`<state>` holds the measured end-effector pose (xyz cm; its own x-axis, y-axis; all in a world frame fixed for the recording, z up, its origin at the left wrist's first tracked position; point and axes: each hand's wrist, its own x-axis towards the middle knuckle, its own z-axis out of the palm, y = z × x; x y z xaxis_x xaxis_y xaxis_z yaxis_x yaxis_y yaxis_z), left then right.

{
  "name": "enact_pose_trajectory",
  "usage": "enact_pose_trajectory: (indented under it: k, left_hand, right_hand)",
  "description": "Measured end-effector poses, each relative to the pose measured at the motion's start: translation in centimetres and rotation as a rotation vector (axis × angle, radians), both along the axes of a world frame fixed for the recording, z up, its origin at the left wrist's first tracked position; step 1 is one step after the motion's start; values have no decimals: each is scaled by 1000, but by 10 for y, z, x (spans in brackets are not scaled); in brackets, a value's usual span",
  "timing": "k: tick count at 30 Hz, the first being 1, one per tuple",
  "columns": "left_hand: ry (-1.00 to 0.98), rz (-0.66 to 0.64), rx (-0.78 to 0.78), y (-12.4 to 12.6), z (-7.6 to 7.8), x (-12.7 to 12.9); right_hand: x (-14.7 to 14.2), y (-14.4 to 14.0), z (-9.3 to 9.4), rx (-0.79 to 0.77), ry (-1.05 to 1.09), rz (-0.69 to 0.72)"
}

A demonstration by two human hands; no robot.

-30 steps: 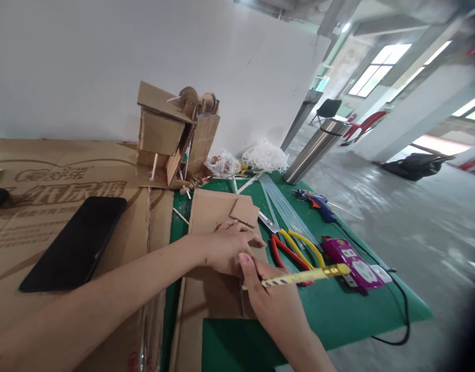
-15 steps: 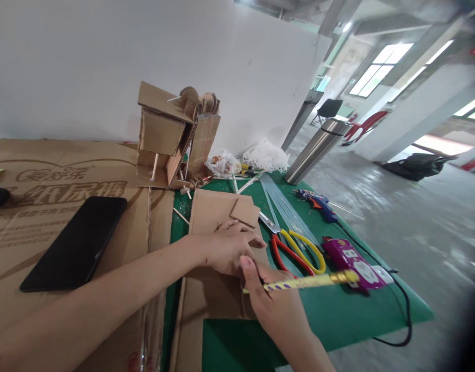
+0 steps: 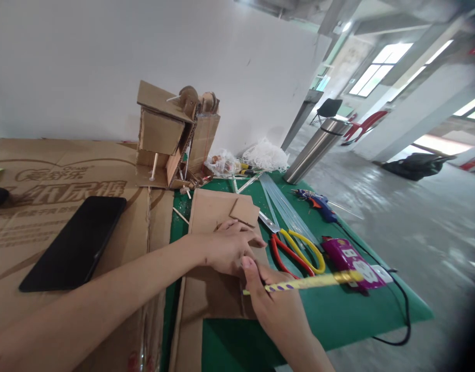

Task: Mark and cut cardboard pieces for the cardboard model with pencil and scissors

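Here we press our left hand [image 3: 225, 248] flat on a cardboard sheet [image 3: 218, 268] that lies on the green mat [image 3: 338, 310] toward the near right part of the worktop; its fingers are spread and lie on the card, holding it down. Our right hand [image 3: 278, 310] sits just beside it, touching it at the thumb, with the fingers closed round a yellow pencil [image 3: 311, 281] whose tip meets the sheet and whose gold end points toward the right edge. Just beyond the pencil lie pliers [image 3: 295, 250] with red and yellow handles, and beside them a purple tape dispenser [image 3: 349, 261]. A blue glue gun [image 3: 318, 202] rests farther back near the right edge, its black cord [image 3: 404, 320] trailing off the mat. Clear glue sticks [image 3: 284, 206] lie between the gun and the sheet. At the back stands a cardboard model [image 3: 171, 139], and to the left a black phone [image 3: 77, 243] lies on a large flattened printed box [image 3: 47, 196].
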<state>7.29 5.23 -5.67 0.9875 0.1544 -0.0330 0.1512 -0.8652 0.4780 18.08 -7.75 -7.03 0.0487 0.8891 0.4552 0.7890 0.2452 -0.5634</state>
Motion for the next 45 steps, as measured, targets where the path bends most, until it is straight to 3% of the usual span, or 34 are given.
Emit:
enact_pose_trajectory:
  k: [15, 26, 30, 35, 39, 45]
  left_hand:
    - [-7, -13, 17, 1, -2, 0]
    - [4, -29, 10, 1, 0, -1]
    - [-9, -17, 9, 1, -2, 0]
    - [-8, -16, 2, 1, -4, 1]
    - [9, -4, 0, 1, -3, 2]
    - [26, -9, 1, 1, -1, 2]
  right_hand:
    - [1, -4, -1, 9, -21, 0]
    - [2, -7, -1, -105, 7, 56]
    - [3, -9, -1, -79, 36, 17]
    - [2, -8, 1, -110, 63, 86]
    - [1, -8, 2, -90, 79, 26]
    - [0, -10, 1, -130, 98, 71]
